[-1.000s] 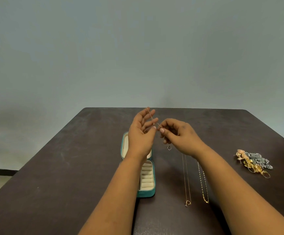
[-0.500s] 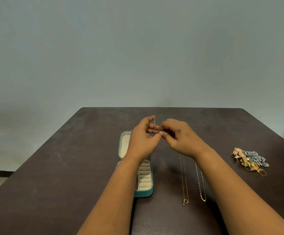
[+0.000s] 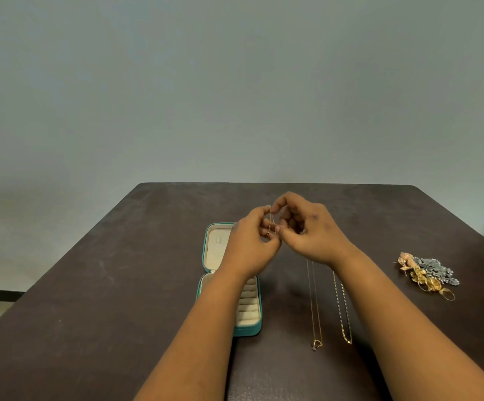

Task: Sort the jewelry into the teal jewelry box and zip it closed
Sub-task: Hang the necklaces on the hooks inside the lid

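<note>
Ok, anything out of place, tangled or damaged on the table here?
Nothing stands out. The teal jewelry box lies open, two necklaces lie straight beside it, the earring pile sits heaped at right, and both hands hold a thin chain.

Two bare forearms (no sleeves), left hand point(image 3: 249, 247), right hand point(image 3: 311, 233).

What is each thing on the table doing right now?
Teal jewelry box: unzipped, lying open.
Thin chain: pinched up between both hands.
Left hand: holding the chain.
Right hand: holding the chain.
Two necklaces: lying straight.
Jewelry pile: heaped, untouched.
</note>
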